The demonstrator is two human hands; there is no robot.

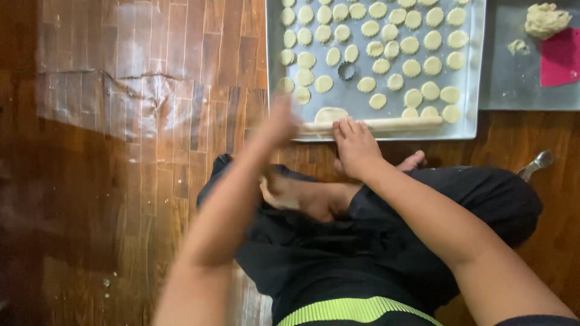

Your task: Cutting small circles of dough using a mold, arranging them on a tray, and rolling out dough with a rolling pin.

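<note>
Rolling pin [374,125], a pale wooden one, lies along the near edge of a metal baking tray [474,72] that sits on the wooden floor [151,121]. The right hand [355,145] rests on top of the pin near its left end, fingers [347,128] flat and spread over it rather than curled around. The left hand [275,124] is at the tray's near left corner, by the pin's left tip, but it is blurred and I cannot tell how its fingers are set. A flattened piece of dough [331,114] lies just beyond the pin. Rows of small dough rounds [386,48] cover the tray, with a round metal cutter [347,71] among them. Past the tray's right edge, a second tray [501,90] holds a dough lump [545,19] and a pink scraper [560,57].
</note>
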